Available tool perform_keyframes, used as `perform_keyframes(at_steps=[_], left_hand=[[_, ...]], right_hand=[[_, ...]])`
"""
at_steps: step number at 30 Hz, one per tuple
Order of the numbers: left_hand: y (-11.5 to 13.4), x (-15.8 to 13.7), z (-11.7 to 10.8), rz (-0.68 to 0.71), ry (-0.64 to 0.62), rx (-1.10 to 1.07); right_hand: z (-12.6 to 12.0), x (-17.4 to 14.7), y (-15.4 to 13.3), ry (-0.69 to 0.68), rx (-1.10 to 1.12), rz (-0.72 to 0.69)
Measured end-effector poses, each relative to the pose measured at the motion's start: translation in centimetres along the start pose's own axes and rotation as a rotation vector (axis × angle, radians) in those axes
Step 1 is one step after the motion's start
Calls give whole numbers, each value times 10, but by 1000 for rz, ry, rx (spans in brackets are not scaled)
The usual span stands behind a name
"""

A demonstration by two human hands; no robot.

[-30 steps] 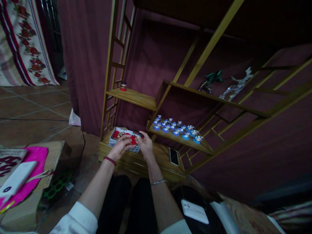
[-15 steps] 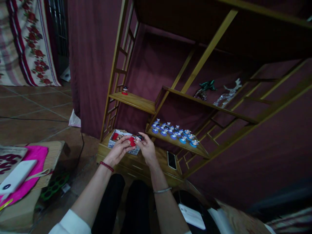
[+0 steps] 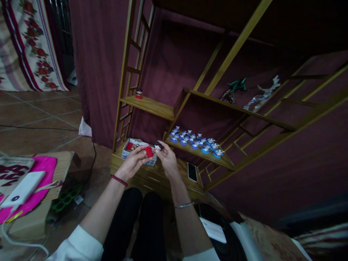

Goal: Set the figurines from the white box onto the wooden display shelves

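In front of the shelf, both hands hold one small figurine (image 3: 158, 147) with dark hair and a round red base (image 3: 149, 152). My left hand (image 3: 136, 159) pinches the red base, and my right hand (image 3: 168, 158) grips the figure by its head. Just behind them, an open cardboard box (image 3: 125, 152) sits on the cabinet top, with red and dark pieces inside. A similar figurine (image 3: 139, 94) with a red base stands on the upper left shelf board (image 3: 152, 106).
Several blue and purple figurines (image 3: 194, 145) stand in rows on a middle shelf. A phone (image 3: 191, 172) lies on the cabinet top. Higher up stand a green ornament (image 3: 236, 88) and a clear deer (image 3: 265, 93). At left, a low table (image 3: 63, 168) bears a white power bank (image 3: 25, 188).
The view has shifted slightly. Both hands stay on the figurine and its red base, a little higher and further right in the picture; the base shows more fully.
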State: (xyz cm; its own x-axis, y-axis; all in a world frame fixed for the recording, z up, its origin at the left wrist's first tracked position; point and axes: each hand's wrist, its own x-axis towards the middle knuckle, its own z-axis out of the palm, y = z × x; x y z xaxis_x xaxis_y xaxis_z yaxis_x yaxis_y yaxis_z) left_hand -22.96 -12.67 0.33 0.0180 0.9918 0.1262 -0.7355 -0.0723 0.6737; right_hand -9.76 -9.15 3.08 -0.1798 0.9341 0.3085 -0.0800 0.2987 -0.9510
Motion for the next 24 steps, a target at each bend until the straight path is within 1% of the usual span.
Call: perform_keyframes(at_steps=[10, 18, 24], left_hand=[[-4, 1, 6, -12, 2, -11], [-8, 6, 7, -10, 0, -14], [-9, 8, 9, -15, 4, -13]], right_hand=[[-4, 5, 4, 23, 40, 20], [-9, 5, 1, -8, 30, -7], [-11, 7, 1, -20, 29, 1]])
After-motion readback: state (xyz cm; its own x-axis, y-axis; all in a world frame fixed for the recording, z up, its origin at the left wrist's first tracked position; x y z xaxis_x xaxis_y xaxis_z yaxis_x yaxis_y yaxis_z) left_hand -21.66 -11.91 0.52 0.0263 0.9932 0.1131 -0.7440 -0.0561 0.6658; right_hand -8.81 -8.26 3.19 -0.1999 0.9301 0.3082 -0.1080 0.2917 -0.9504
